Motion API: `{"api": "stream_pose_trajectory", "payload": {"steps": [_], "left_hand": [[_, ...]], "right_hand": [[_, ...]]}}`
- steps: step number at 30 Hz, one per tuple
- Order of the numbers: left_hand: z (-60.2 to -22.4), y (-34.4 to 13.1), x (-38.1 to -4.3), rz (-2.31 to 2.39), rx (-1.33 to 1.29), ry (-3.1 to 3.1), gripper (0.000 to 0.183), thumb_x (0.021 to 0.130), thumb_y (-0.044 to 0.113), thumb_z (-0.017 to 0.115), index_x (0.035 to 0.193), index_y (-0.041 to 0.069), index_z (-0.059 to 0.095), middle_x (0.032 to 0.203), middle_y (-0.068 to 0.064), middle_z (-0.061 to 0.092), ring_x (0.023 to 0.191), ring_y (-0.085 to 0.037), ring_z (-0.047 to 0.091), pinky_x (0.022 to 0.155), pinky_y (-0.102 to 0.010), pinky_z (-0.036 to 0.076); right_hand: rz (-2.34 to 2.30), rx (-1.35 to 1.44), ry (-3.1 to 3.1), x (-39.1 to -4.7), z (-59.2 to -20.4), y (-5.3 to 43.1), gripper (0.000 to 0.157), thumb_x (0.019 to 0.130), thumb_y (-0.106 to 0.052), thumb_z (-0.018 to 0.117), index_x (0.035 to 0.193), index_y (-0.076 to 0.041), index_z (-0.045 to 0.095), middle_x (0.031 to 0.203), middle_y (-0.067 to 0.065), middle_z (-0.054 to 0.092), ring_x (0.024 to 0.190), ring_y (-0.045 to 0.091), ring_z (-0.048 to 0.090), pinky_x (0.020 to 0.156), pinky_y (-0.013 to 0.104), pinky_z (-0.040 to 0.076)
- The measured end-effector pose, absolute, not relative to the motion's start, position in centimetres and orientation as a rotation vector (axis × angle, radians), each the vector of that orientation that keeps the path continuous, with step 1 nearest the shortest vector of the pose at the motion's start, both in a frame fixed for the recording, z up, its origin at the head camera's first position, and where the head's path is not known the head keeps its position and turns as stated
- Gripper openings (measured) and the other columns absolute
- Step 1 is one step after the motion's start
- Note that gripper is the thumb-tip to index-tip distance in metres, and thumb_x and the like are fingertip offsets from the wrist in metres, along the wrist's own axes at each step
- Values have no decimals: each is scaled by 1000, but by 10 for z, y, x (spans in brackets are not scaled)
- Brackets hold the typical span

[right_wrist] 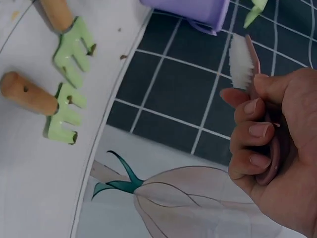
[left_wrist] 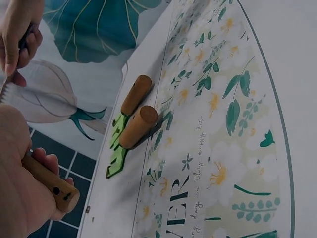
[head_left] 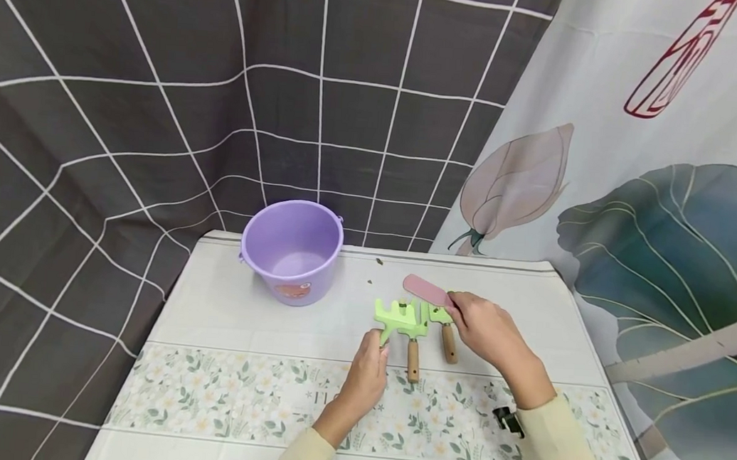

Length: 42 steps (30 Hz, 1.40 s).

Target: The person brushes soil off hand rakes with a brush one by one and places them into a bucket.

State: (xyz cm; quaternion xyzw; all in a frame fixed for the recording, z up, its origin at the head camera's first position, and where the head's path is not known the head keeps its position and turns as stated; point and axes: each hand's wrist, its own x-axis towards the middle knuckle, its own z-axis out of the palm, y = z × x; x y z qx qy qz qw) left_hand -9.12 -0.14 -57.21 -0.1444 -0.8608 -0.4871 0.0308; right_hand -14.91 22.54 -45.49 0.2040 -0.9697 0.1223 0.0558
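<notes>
My left hand (head_left: 363,379) grips the wooden handle (left_wrist: 52,183) of a small garden rake, whose light green head (head_left: 394,316) is raised above the table. A pink scrub brush (head_left: 426,290) is in my right hand (head_left: 490,331), its white bristles (right_wrist: 241,62) showing in the right wrist view. The brush is held apart from the raised rake, to its upper right. Below and between the hands lie two more green rakes with wooden handles (head_left: 413,361) (head_left: 449,342). Brown dirt (right_wrist: 74,137) clings to their tines.
A purple bucket (head_left: 316,287) stands at the table's back left. Small brown crumbs (head_left: 379,261) lie on the white tabletop near the back edge. A flowered band (head_left: 222,398) runs across the table cover. Dark checked and printed curtains (head_left: 520,176) hang behind.
</notes>
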Motion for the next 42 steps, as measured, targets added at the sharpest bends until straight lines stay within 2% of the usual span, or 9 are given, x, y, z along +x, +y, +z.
{"api": "stream_pose_trajectory", "payload": {"steps": [2, 8, 13, 22, 24, 29, 32, 36, 42], "left_hand": [[-571, -1, -92, -1494, -446, -2647, 23, 113, 18, 31, 127, 5, 44, 109, -4, 50, 95, -14, 57, 89, -32, 59], [-572, -1, -92, -1506, -450, -2625, 21, 113, 17, 31, 124, 5, 44, 106, -3, 49, 91, -11, 53, 84, -29, 58], [-571, -1, -94, -1563, -445, -2623, 23, 113, 19, 30, 126, 5, 44, 107, -5, 50, 95, -12, 55, 89, -32, 58], [-570, 1, -92, -1611, -428, -2652, 20, 113, 16, 33, 126, 5, 43, 108, -3, 50, 93, -10, 53, 87, -30, 58], [-570, 1, -91, -1631, -432, -2656, 21, 113, 16, 32, 128, 6, 42, 110, -5, 51, 95, -10, 54, 88, -30, 57], [-568, 1, -90, -1650, -432, -2668, 20, 112, 13, 33, 129, 6, 42, 116, -14, 54, 105, -22, 61, 94, -35, 58], [-567, 3, -89, -1637, -432, -2673, 20, 112, 12, 34, 130, 6, 42, 119, -14, 54, 110, -27, 63, 96, -37, 58], [-570, 5, -88, -1578, -443, -2674, 20, 112, 13, 35, 130, 6, 43, 115, -9, 54, 105, -22, 63, 90, -34, 59], [-574, 5, -86, -1559, -437, -2689, 18, 112, 15, 35, 128, 9, 43, 110, -1, 52, 99, -14, 60, 88, -32, 59]], "right_hand": [[393, 607, -2943, -147, -452, 228, 23, 104, -21, 62, 117, -3, 70, 99, 9, 73, 82, 23, 67, 68, 45, 57], [435, 641, -2952, -137, -442, 229, 11, 104, -19, 62, 101, -10, 68, 77, -4, 58, 67, 12, 48, 61, 32, 43], [514, 676, -2972, -131, -446, 228, 12, 105, -19, 61, 104, -10, 69, 75, -8, 54, 65, 7, 45, 59, 26, 39], [493, 591, -2959, -133, -461, 231, 12, 103, -17, 64, 106, -7, 69, 81, -2, 62, 69, 11, 49, 61, 30, 43], [512, 601, -2950, -133, -459, 229, 13, 103, -16, 63, 107, -6, 69, 79, -2, 60, 68, 11, 48, 59, 30, 42], [554, 681, -2919, -127, -451, 216, 16, 105, -17, 61, 112, -5, 70, 81, -3, 62, 68, 7, 49, 60, 28, 44], [545, 724, -2904, -124, -449, 206, 12, 104, -18, 62, 106, -9, 70, 79, -6, 61, 66, 6, 48, 60, 26, 45], [542, 769, -2923, -123, -451, 198, 10, 105, -20, 62, 99, -14, 67, 74, -10, 54, 64, 4, 45, 57, 23, 40], [492, 729, -2969, -128, -455, 192, 14, 106, -22, 60, 96, -14, 66, 75, -9, 56, 65, 6, 48, 58, 26, 44]]}}
